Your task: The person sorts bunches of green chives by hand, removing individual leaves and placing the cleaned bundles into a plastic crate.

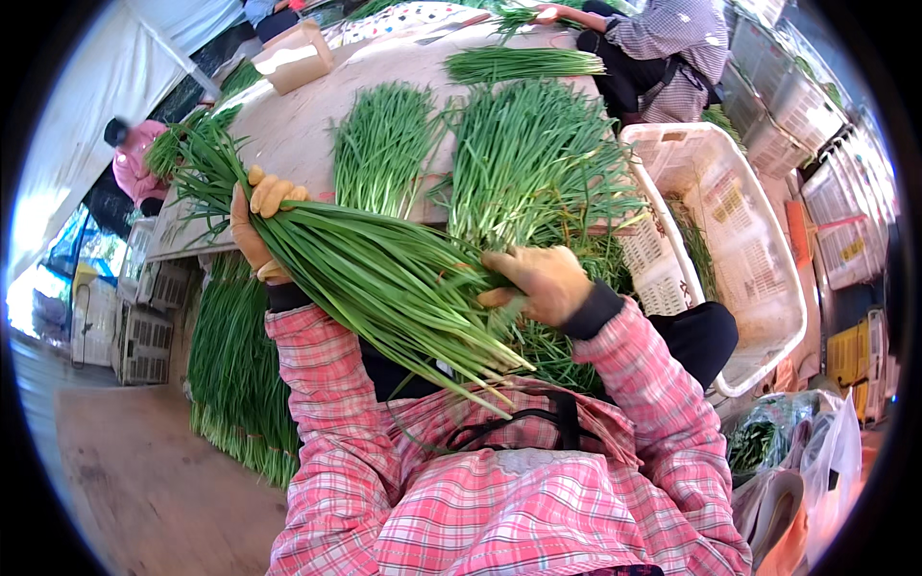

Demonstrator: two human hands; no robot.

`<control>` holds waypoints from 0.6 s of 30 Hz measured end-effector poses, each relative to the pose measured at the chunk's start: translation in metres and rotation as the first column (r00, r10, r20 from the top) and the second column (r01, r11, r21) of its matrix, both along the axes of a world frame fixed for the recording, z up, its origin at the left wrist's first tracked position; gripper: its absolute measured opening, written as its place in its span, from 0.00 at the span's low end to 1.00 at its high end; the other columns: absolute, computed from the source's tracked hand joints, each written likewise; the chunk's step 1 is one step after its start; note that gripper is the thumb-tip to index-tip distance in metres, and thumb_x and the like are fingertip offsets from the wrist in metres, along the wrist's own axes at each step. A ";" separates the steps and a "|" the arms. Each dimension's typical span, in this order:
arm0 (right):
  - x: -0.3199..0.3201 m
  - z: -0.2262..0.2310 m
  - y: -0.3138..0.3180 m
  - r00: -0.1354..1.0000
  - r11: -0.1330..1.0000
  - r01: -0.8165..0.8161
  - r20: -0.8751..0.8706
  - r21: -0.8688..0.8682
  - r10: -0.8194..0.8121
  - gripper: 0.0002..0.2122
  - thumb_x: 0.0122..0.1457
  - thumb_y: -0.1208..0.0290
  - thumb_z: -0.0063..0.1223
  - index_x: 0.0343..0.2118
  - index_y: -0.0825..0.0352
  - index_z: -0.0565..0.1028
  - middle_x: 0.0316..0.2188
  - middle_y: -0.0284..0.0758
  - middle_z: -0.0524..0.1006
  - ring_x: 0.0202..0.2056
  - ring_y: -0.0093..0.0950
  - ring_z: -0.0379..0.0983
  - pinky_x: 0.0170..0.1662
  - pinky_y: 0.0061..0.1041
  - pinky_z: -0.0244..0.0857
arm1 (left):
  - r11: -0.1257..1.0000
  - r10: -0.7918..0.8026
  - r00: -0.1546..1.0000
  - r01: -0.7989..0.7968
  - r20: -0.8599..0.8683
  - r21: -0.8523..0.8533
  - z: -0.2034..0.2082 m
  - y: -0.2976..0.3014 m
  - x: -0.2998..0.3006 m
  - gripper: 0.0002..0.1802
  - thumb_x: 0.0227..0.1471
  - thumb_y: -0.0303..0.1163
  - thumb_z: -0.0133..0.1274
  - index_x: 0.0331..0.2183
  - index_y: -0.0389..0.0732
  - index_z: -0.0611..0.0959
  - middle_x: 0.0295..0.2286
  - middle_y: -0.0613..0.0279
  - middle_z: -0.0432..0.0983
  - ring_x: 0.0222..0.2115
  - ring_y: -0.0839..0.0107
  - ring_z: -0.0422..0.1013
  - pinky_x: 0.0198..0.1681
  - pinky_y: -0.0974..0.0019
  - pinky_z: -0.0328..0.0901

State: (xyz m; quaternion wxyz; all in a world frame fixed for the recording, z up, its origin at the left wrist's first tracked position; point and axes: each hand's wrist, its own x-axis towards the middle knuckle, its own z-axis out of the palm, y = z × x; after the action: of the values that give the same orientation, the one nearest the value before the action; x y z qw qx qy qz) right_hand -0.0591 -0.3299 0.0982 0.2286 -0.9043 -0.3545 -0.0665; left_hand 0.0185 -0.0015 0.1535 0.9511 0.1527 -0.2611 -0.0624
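A long bunch of garlic chives (384,259) lies aslant before my body, its dark leaf tips at the upper left and its pale stem ends at the lower right. My left hand (261,219), in a tan glove, is closed around the leafy part. Near the stem end, my right hand (545,283), gloved the same way, has its fingers pinched on a few strands at the bunch's edge; slight blur hides exactly how many. Loose leaf scraps (552,350) lie below the right hand. Two piles of chives, one smaller (384,144) and one larger (533,154), rest on the table beyond.
The wooden table (279,125) bears another chive bundle (523,64) and a cardboard box (293,58). To my right stands a white plastic crate (759,259) with scraps inside. Tied chives (240,374) stand at my left. Co-workers sit at the far right (663,48) and left (139,163).
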 end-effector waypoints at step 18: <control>-0.067 -0.076 -0.097 0.919 0.900 0.360 -0.073 -0.245 -0.387 0.22 0.48 0.72 0.56 0.49 0.59 0.68 0.43 0.40 0.74 0.31 0.36 0.76 0.28 0.34 0.70 | 0.968 0.249 0.929 -0.242 -0.275 0.060 -0.058 0.075 -0.002 0.09 0.56 0.37 0.44 0.31 0.44 0.77 0.19 0.74 0.65 0.23 0.78 0.63 0.36 0.68 0.60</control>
State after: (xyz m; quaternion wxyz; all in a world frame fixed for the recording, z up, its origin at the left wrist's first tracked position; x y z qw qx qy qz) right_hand -0.1257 -0.4266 0.0226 0.1276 -0.9779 -0.1652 -0.0138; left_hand 0.0164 0.0731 0.0953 0.9768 0.1855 -0.1017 0.0326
